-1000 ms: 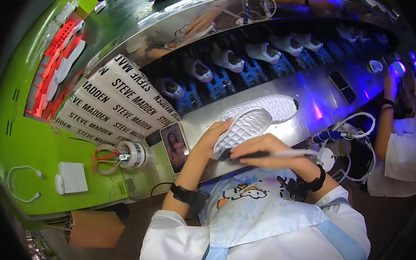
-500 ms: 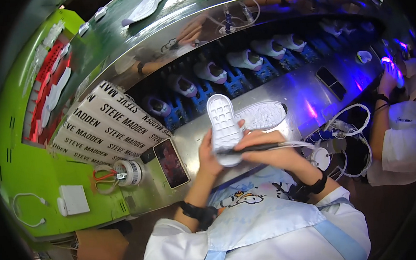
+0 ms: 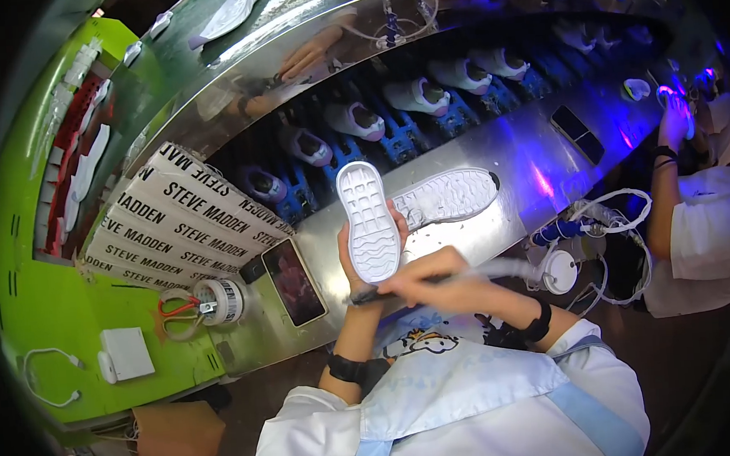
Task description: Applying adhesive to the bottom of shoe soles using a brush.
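With the fingers of our left hand [image 3: 352, 260] curled round its edges, we held a white, grid-and-wave-patterned shoe sole [image 3: 371, 222], long axis pointing away from us; our right hand [image 3: 436, 277], just below and rightward, gripped a slim black tool [image 3: 367, 296] (too blurred to identify). A second white sole [image 3: 457, 196] lay rightward on the shiny metal desk [image 3: 489, 232].

The left hand [image 3: 349, 258] holds a white ridged shoe sole [image 3: 370, 219]. The right hand [image 3: 431, 278] holds a slim black tool [image 3: 363, 296] near it.
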Demonstrator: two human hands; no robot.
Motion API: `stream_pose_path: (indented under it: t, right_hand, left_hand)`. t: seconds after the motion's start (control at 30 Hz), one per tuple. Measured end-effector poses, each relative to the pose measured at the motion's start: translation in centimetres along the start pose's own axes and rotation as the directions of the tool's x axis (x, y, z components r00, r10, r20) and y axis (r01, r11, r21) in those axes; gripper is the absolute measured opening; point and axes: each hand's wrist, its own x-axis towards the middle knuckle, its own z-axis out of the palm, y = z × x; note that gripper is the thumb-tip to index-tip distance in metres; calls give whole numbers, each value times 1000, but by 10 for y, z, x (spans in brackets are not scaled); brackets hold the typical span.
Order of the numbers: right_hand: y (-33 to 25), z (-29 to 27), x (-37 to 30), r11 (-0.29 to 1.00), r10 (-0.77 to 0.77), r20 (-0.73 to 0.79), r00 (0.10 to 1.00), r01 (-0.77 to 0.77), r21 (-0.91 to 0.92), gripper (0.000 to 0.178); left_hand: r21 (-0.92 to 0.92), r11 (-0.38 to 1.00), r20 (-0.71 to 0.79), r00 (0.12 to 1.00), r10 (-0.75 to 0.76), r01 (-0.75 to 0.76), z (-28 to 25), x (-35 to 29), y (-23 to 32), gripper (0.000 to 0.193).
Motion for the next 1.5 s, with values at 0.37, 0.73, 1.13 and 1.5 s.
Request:
stream_pose_path:
  t: [0.37,0.73,1.13,1.5]
  right_hand:
    - [5,-18,0,882,-422,5,906,412,-228,14]
    - [-20,-27,-17,822,-387,65,920,376,-427,10]
    - [27,-66,-33,935,-36,-122,992,-10,-354,16]
    - [-8,-26,0,491,-744,-225,629,286,-823,13]
  left_hand:
    - [476,810,137,881,-453,343,30,18,27,70]
    - [792,222,-426,776,-466,568,75,36,17,40]
    - [915,-240,-365,919,-152,324,70,24,21,34]
    - [286,954,-89,994,-62,85,21,-5,-27,50]
